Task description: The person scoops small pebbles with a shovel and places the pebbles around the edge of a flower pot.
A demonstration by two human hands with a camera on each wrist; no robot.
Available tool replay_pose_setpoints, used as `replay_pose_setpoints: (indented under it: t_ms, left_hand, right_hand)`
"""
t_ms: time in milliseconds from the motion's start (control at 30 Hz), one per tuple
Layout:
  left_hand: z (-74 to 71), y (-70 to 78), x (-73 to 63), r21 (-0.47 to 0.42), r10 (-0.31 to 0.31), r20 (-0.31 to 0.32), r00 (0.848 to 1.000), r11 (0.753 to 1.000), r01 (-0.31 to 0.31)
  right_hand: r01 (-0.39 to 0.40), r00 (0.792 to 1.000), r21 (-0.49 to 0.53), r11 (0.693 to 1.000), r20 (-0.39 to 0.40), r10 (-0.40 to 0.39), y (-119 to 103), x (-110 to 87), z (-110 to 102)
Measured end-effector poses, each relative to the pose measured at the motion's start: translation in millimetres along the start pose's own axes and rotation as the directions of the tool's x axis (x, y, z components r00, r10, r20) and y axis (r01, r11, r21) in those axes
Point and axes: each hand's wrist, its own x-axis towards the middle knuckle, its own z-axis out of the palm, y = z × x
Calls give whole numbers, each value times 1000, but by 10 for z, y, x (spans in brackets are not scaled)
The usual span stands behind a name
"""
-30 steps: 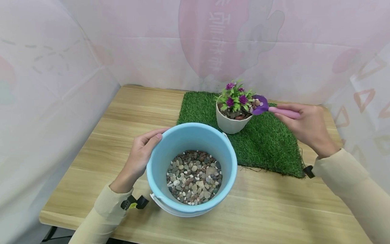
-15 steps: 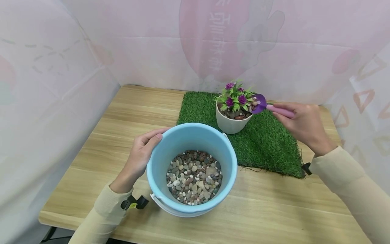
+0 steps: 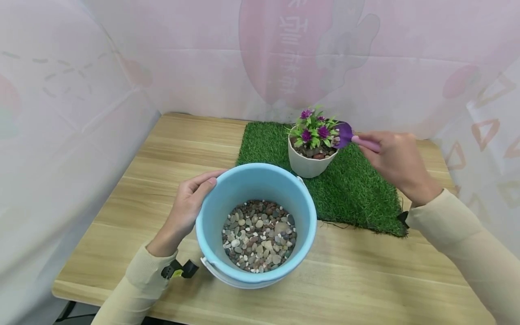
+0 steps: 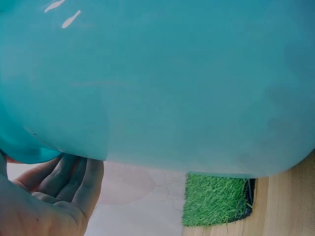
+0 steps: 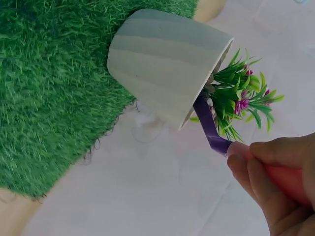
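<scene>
My right hand [image 3: 400,162] grips the pink handle of a small purple trowel [image 3: 345,134]. Its blade tilts over the right rim of a white flowerpot [image 3: 309,164], with a few pebbles near its tip. Purple flowers and green leaves [image 3: 314,128] rise from the pot, above soil and some stones. In the right wrist view the trowel blade [image 5: 207,123] reaches inside the pot's rim. My left hand [image 3: 184,207] holds the rim of a light blue bucket [image 3: 207,225], thumb on top and fingers outside. Pebbles [image 3: 260,239] of mixed colours cover the bucket's bottom.
The pot stands on a green artificial grass mat [image 3: 353,194] on a wooden table [image 3: 134,194]. The bucket stands in front of the mat, its white handle [image 3: 227,277] hanging at the front. Printed pale curtains [image 3: 195,76] enclose the table's back and sides.
My right hand has moved left with the trowel, and its blade has tipped further into the pot. Fewer pebbles show on the blade. The left hand and bucket stay put.
</scene>
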Motion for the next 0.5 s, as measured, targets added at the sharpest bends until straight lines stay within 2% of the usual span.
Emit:
replay_pose_setpoints:
  t_ms: [233, 500]
  left_hand:
    - [-9, 27, -3, 15, -3, -5, 1000, 1000, 3]
    - [-8, 54, 1, 17, -15, 1, 1000, 1000, 15]
  right_hand:
    - [83, 997, -21, 996, -1, -83, -52, 53, 20]
    - [155, 988, -6, 988, -5, -155, 118, 64, 104]
